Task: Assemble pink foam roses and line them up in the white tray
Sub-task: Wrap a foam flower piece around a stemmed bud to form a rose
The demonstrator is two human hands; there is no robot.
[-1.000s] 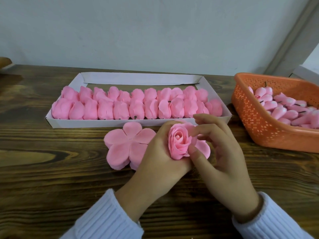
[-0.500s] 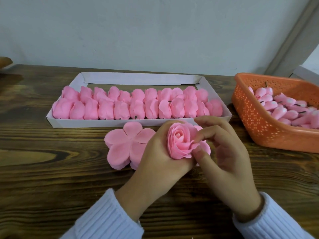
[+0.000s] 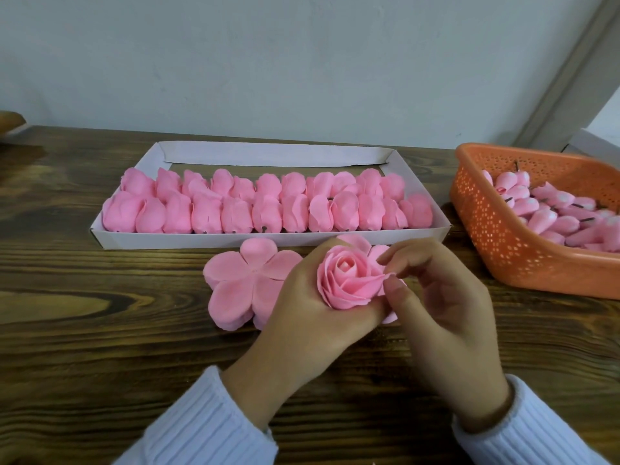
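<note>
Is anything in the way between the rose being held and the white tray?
Nothing visible. The rose, held by the left hand and pinched by the right hand, is in front of the near wall of the tray; the flat petal stack lies to its left.

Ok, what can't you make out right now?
Head view:
Base of the rose: hidden in the left hand.
Right side of the basket: cut off by the frame edge.
The tray's back row: partly behind the front row.
Part of the petals: behind the left hand.

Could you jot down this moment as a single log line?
left hand: holds rose | right hand: pinches its outer petal | white tray: two rows inside | flat petals: beside left hand
</note>
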